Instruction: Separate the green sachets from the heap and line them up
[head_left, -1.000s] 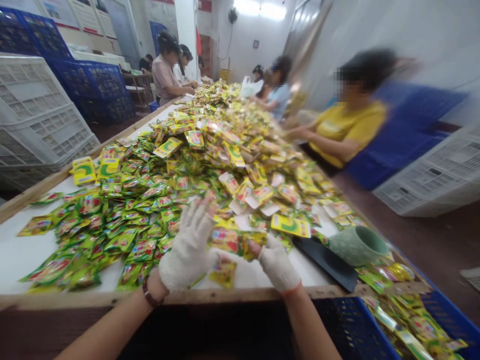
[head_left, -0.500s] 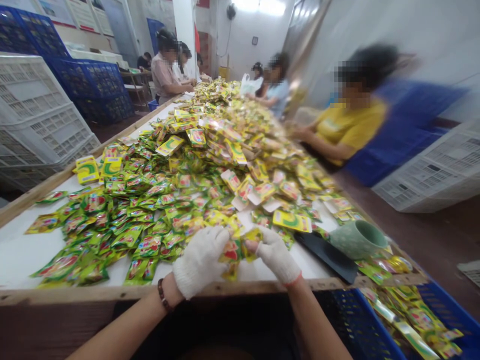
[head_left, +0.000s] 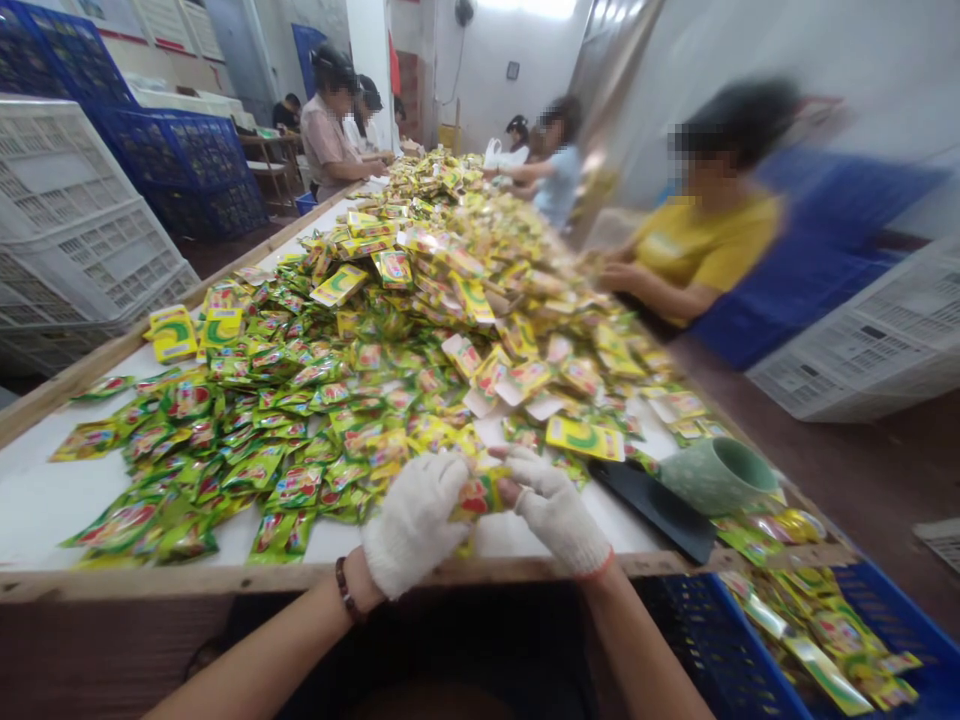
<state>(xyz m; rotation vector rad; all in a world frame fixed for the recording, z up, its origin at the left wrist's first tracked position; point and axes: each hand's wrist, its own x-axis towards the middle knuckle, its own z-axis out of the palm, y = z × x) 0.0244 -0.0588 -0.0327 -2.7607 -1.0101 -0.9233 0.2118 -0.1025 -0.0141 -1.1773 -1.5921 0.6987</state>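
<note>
**One packet gripped by both hands at the near edge of the bench**

The packet, yellow and green with a red patch, is held just above the bench, close to its wooden front rim. Its long axis runs roughly left to right, from one hand to the other. Neither hand is nearer, since each has hold of one end. The left hand, in a white knit glove, curls its fingers over the left end. The right hand, also gloved, pinches the right end, with its fingers spread out beyond the thumb. Blur makes it hard to tell whether this is a single packet or a few stacked together.

Just past the fingertips, the pile of packets begins and runs the length of the bench. To the right of the right hand lies a black tray, with a green cup at its far end. Below that corner, a blue crate holds more packets. A co-worker in a yellow shirt sits at the right side of the bench, and white crates are stacked to the left.
</note>
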